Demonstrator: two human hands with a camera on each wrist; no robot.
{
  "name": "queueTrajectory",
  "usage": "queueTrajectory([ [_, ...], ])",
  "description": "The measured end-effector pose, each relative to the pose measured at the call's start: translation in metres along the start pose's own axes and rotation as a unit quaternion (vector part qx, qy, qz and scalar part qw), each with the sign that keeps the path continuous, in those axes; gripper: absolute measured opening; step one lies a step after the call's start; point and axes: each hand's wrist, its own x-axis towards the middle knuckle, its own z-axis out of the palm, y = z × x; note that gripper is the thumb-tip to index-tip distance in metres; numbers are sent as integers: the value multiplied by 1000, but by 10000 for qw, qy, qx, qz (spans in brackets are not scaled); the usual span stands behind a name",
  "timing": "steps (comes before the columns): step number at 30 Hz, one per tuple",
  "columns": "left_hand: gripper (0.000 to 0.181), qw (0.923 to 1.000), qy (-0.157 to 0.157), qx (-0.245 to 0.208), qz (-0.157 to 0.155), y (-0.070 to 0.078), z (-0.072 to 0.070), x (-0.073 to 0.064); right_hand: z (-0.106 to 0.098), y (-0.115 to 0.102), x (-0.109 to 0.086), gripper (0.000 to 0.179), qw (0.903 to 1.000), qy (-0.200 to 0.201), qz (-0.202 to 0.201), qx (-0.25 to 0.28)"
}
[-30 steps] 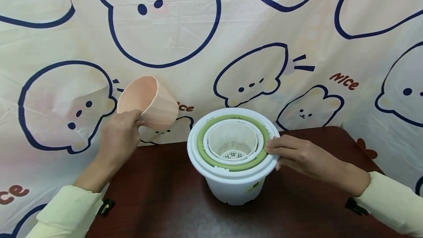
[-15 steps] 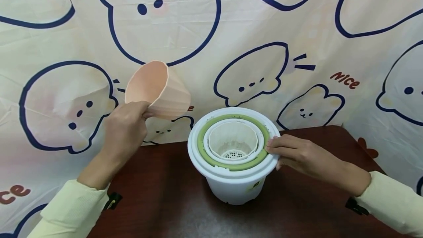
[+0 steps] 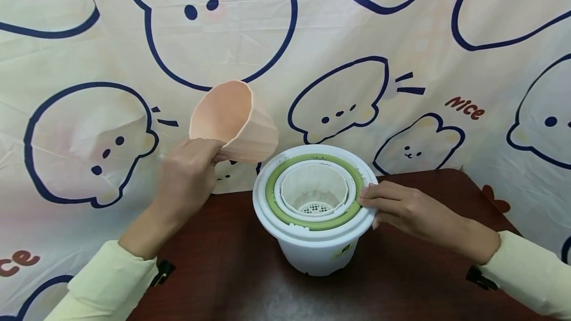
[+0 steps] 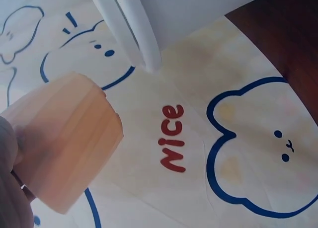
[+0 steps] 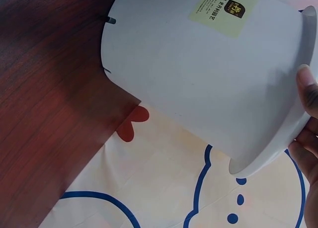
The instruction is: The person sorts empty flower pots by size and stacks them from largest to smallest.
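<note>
My left hand (image 3: 189,175) pinches the rim of a pale pink faceted flower pot (image 3: 258,135), holding it tilted in the air with its mouth toward the upper left. In the left wrist view the same pink pot (image 4: 74,143) shows its ribbed outside. On the table stands a large white flower pot (image 3: 316,256) with smaller pots nested inside: a green-rimmed one (image 3: 272,204) and, innermost, a white pot (image 3: 314,187) with a perforated bottom. My right hand (image 3: 410,207) grips the large pot's right rim, thumb below it in the right wrist view.
The dark reddish-brown table (image 3: 232,271) carries the stack near its back edge. Right behind it hangs a cream cloth (image 3: 339,38) with blue cartoon outlines. A label (image 5: 223,12) is stuck on the large pot's side.
My left hand has carried the pink pot to the right and somewhat up, closer to the nested pots. My right hand and the stack have stayed in place.
</note>
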Motion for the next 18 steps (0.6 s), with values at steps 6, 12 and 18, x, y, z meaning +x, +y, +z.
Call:
queueTrajectory([
  [6,12,9996,-161,-176,146,15,3,4,-1,0,-2,40,9996,-176,171,-111],
  [12,17,9980,-317,-483,276,30,6,8,0,0,-1,41,9997,-145,149,-126],
  [18,18,9958,-493,-607,472,42,12,9,1,-1,0,41,10000,24,76,-37],
])
